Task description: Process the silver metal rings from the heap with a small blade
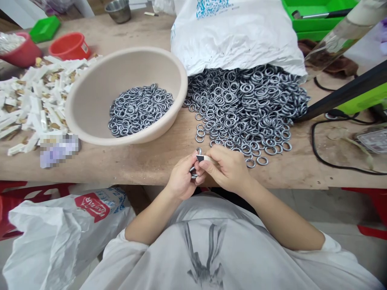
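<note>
My left hand (182, 179) is closed around a few grey metal rings (194, 175), held just above the table's front edge. Pinched in my right hand (232, 167) is a small white strip with a black end (200, 158), which meets the rings at my left fingertips. Fingers partly cover both. Beyond my hands, to the right, a large heap of grey rings (244, 108) spills from a white plastic sack (236, 38). Left of that heap stands a beige basin (87, 108) with many similar rings (140, 108) lying in it.
White and tan scraps (33, 96) cover the table's left side near a red tub (71, 46). A metal bowl (117, 11) stands at the back. On the right are a black bar (341, 92), a cable (314, 149) and a green bin (314, 26). A white bag (60, 237) sits below.
</note>
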### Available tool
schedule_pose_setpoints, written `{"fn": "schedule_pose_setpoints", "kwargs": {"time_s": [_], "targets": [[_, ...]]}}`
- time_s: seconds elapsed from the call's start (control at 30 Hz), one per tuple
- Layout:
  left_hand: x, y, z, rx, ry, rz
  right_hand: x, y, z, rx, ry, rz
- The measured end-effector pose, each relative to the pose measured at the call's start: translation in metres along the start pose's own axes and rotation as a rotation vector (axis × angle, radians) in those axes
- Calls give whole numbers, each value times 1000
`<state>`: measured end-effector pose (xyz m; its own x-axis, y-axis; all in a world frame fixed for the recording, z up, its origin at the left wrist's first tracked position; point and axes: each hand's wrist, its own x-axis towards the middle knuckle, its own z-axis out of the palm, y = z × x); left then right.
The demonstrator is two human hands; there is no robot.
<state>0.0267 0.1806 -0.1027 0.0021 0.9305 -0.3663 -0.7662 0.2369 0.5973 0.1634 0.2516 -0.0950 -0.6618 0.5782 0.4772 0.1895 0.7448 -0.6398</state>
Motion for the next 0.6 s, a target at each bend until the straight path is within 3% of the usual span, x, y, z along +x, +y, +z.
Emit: {"fn": "schedule_pose_setpoints", "kwargs": {"time_s": [0.2, 0.33, 0.4, 0.5, 0.6], "targets": [[-2, 3, 1, -25, -66, -1, 2, 2, 2, 76, -25, 9], [-12, 3, 1, 51, -235, -25, 6, 25, 2, 196, 103, 228], [-15, 3, -2, 68, -238, -37, 11, 35, 1, 165, 112, 295], [-15, 7, -13, 44, -77, -26, 26, 39, 0, -73, 8, 258], [-12, 14, -24, 56, 19, 5, 49, 37, 7, -522, -173, 288]]}}
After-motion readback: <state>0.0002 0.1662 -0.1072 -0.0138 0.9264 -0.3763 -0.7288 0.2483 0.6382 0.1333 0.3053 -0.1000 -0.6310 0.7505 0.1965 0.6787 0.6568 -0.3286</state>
